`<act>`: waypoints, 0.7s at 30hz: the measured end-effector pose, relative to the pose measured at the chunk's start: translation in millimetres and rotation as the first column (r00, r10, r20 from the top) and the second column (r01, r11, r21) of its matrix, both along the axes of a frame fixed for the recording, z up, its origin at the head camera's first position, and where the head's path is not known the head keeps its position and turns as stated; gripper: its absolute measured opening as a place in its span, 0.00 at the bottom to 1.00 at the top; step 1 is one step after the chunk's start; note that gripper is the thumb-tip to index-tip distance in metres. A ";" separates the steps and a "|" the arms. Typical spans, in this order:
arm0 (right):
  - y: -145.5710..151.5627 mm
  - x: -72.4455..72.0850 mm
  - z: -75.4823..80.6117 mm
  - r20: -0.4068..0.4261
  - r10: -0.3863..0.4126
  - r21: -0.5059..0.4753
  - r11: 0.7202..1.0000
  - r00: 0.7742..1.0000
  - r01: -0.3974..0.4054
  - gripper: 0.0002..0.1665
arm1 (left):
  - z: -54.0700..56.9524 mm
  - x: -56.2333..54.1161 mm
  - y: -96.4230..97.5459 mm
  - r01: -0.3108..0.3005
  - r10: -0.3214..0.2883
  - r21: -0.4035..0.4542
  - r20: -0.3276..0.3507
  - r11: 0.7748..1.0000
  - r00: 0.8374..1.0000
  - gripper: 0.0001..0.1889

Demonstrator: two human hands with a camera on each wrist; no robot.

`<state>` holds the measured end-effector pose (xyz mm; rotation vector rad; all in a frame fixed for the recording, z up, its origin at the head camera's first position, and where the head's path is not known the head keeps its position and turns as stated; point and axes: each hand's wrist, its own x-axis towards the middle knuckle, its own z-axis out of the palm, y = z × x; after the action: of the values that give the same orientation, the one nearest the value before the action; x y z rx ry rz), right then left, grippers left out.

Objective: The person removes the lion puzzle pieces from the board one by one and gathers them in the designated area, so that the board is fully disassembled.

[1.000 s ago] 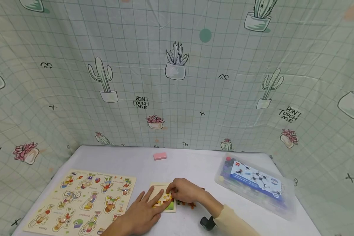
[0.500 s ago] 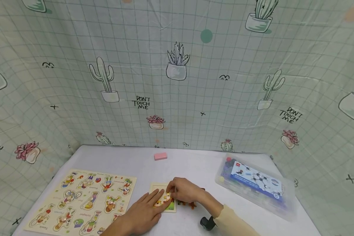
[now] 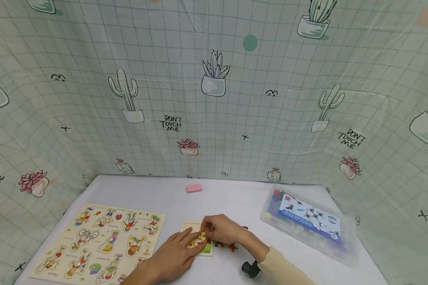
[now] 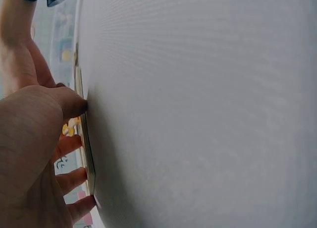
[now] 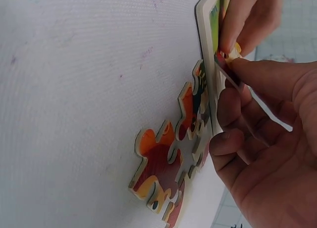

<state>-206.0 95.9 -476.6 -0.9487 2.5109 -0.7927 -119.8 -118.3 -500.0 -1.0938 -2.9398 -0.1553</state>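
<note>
A small wooden jigsaw tray (image 3: pixel 187 225) with a yellow, red and green picture lies at the table's front middle. My left hand (image 3: pixel 172 253) rests on its left side, fingers extended over the tray; in the left wrist view its fingertips (image 4: pixel 74 178) reach the tray's edge. Over the tray's right part, my right hand (image 3: pixel 222 228) pinches a dark red jigsaw piece (image 5: pixel 229 71) between thumb and finger. The piece is tilted and partly hidden by the fingers. Several loose red and orange jigsaw pieces (image 5: pixel 158 161) lie just right of the tray, partly under the right forearm.
A large wooden puzzle board (image 3: pixel 103 245) with sports figures lies at left. A clear plastic case (image 3: pixel 308 225) with a blue label stands at right. Behind the tray sits a pink block (image 3: pixel 194 188). A black device (image 3: pixel 250 270) is by the right sleeve. Patterned cloth (image 3: pixel 214 118) hangs behind.
My left hand's fingers have drawn closer together on the tray. The right hand stays over the tray's right part, its fingertips shifting only slightly.
</note>
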 end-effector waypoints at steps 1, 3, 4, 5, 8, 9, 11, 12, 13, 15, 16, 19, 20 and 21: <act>0.0 0.0 -0.2 -0.002 0.001 -0.003 1.000 1.000 -0.001 0.08 | -0.1 0.0 0.0 0.001 -0.001 0.002 -0.003 1.000 1.000 0.24; 0.2 -0.1 -0.6 -0.006 0.004 -0.008 1.000 1.000 -0.004 0.08 | -0.2 0.4 -0.1 0.001 -0.001 0.011 -0.005 1.000 1.000 0.24; 0.2 0.0 -0.8 -0.007 0.005 -0.010 1.000 1.000 -0.005 0.08 | -0.4 0.6 0.0 0.002 -0.002 0.016 -0.005 1.000 1.000 0.24; 0.3 0.2 -0.9 -0.008 0.005 -0.013 1.000 1.000 -0.005 0.08 | -0.4 0.9 0.0 0.001 -0.001 0.022 -0.004 1.000 1.000 0.24; 0.6 0.7 -1.8 0.004 0.000 -0.026 1.000 1.000 0.000 0.08 | -0.7 1.3 -0.1 0.001 -0.001 0.030 0.002 1.000 1.000 0.25; 0.7 0.9 -2.0 0.007 -0.001 -0.030 1.000 1.000 0.001 0.09 | -0.9 1.2 -0.2 0.002 -0.002 0.030 0.002 1.000 1.000 0.25; 0.9 1.2 -2.7 0.014 -0.002 -0.040 0.999 1.000 0.003 0.09 | -1.2 0.8 -0.6 0.005 -0.005 0.029 0.010 1.000 1.000 0.25; 1.0 1.3 -3.0 0.020 -0.003 -0.046 0.999 1.000 0.004 0.09 | -1.2 0.9 -0.9 0.007 -0.008 0.030 0.014 1.000 1.000 0.25; 1.1 1.5 -3.1 0.022 -0.004 -0.050 0.999 1.000 0.005 0.09 | -1.2 0.9 -1.2 0.010 -0.010 0.030 0.016 1.000 1.000 0.25; 1.3 1.7 -3.3 0.023 -0.002 -0.062 0.998 1.000 0.004 0.09 | -1.4 0.9 -1.6 0.014 -0.014 0.034 0.018 0.999 1.000 0.25; 1.4 2.0 -3.1 0.024 0.000 -0.069 0.998 1.000 0.002 0.09 | -1.4 1.1 -1.8 0.016 -0.016 0.034 0.018 0.999 1.000 0.24; 2.7 1.4 -1.2 0.023 0.000 -0.096 0.995 1.000 0.002 0.09 | -1.2 1.6 -2.1 0.015 -0.015 0.033 0.016 0.999 1.000 0.24; 3.5 0.9 0.1 0.022 -0.003 -0.109 0.994 1.000 0.005 0.09 | -0.8 1.6 -2.2 0.014 -0.014 0.031 0.017 0.999 1.000 0.24; 4.7 0.3 1.6 0.024 -0.006 -0.122 0.992 1.000 0.009 0.09 | -0.5 1.5 -2.2 0.013 -0.013 0.029 0.016 1.000 1.000 0.24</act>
<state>-205.7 100.7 -475.0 -0.9632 2.4709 -0.9639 -118.3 -120.5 -500.5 -1.1137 -2.9350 -0.2063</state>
